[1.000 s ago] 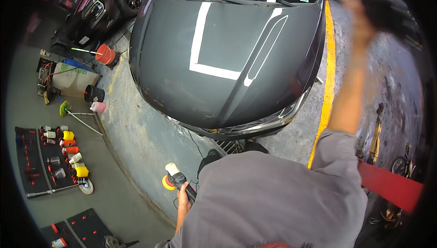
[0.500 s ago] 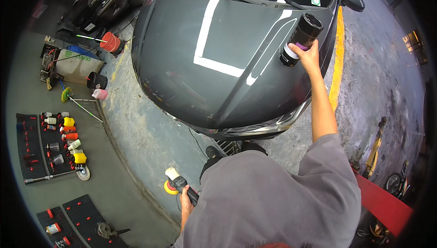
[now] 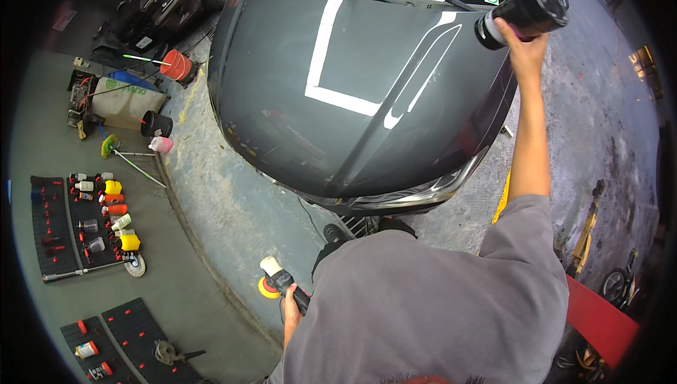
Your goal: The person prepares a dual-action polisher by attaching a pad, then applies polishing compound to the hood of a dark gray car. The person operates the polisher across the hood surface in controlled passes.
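Note:
In my right hand (image 3: 525, 52) is a black bottle (image 3: 532, 9) with a pale and purple band. The fingers wrap round it at the end of my outstretched arm. It is tilted, its lower-left end near the far right edge of the dark grey car hood (image 3: 275, 95); whether it touches the paint I cannot tell. Low on my left side, my left hand (image 3: 292, 308) grips the black body of a car polisher (image 3: 281, 279). The polisher has a cream-coloured head cover and a round yellow and red pad (image 3: 268, 288). It is held away from the car, beside my hip.
Pegboards with bottles (image 3: 88, 225) stand at the left. Beyond them are a mop (image 3: 137, 165), a pink jug (image 3: 162, 145), a black bucket (image 3: 156, 124) and a red bucket (image 3: 178, 66). Another car (image 3: 159, 0) is at the far left, a red panel (image 3: 599, 320) at my right.
My right hand has moved the bottle farther out and to the right, from over the hood to its edge, tilting it more sideways. My left hand keeps hold of the polisher.

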Demonstrator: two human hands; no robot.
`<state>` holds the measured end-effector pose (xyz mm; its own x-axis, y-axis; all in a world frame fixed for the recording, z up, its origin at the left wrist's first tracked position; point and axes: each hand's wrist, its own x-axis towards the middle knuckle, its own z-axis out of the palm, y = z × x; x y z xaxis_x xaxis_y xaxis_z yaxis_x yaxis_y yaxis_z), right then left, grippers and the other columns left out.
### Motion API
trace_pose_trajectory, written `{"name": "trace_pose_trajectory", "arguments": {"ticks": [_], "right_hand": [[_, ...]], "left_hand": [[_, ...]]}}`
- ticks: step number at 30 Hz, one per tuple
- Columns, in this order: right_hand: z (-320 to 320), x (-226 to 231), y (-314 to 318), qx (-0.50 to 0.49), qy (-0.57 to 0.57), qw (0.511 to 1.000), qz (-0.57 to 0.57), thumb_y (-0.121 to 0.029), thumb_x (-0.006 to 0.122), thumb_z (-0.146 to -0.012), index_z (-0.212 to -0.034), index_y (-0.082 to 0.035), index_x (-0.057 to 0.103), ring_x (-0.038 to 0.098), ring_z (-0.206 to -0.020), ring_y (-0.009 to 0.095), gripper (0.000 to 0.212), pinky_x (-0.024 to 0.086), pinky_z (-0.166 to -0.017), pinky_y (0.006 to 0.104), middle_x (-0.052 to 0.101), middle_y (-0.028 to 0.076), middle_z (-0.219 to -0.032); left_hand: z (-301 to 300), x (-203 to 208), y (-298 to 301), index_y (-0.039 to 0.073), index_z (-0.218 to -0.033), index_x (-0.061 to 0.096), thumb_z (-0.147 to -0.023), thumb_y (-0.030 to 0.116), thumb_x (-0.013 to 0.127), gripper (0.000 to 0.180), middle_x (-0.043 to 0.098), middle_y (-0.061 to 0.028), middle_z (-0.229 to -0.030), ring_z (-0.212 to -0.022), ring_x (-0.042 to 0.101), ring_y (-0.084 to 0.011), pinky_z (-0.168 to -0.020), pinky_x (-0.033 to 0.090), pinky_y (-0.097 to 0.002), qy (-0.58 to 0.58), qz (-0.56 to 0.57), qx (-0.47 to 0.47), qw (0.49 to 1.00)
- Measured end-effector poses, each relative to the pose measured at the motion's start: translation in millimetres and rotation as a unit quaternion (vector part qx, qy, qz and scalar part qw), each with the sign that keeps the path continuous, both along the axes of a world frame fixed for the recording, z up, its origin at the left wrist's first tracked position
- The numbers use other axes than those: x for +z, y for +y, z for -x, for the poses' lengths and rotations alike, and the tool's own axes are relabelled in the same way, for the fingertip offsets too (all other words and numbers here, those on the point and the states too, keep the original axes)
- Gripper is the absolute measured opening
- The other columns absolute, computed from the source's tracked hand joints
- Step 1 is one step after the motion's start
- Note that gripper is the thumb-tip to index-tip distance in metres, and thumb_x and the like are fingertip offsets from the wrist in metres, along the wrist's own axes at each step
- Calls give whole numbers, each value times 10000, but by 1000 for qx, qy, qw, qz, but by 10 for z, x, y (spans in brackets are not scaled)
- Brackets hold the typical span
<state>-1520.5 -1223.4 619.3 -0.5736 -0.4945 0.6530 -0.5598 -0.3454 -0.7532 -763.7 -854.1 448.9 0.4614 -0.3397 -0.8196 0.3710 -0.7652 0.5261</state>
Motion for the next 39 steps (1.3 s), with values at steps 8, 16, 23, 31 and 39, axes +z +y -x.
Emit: {"name": "trace_pose_trajectory", "arguments": {"ticks": [8,16,23,31,39], "right_hand": [[-90,206,221,0,20,999,36,-163,955,-793,-1165,6,699,720,-1024,188,482,543,-973,335,756,94,-1116],[-162,83,191,-7,7,1000,22,-190,954,-797,-1192,-1,680,700,-1011,171,517,536,-963,332,743,74,-1110],[-159,93,284,56,-87,995,-4,-173,926,-823,-1294,-41,594,663,-1057,166,591,523,-966,345,688,69,-1170],[-487,616,382,93,-121,979,136,-74,844,-884,-1188,6,713,713,-1003,186,341,545,-980,327,738,76,-1131],[-793,-666,423,71,-130,980,-133,-135,945,-780,-1250,3,654,664,-1102,185,569,506,-1009,340,723,99,-1164]], "left_hand": [[57,2,-121,63,-993,614,-837,326,811,364,622,-65,-774,-639,629,-213,-601,559,-381,5,-10,-31,999],[18,24,-111,72,-1011,617,-841,325,809,361,627,-64,-785,-636,629,-207,-601,559,-372,9,6,-31,999],[43,31,-184,58,-1059,613,-854,312,807,380,643,-80,-807,-644,644,-215,-613,562,-359,11,7,-25,1000],[-47,-19,-72,65,-1051,605,-855,319,809,380,633,-62,-787,-636,640,-203,-616,565,-357,19,20,-17,999],[-82,30,-34,68,-1010,623,-853,310,803,340,635,-62,-801,-663,646,-197,-616,561,-349,10,3,-32,999]]}}
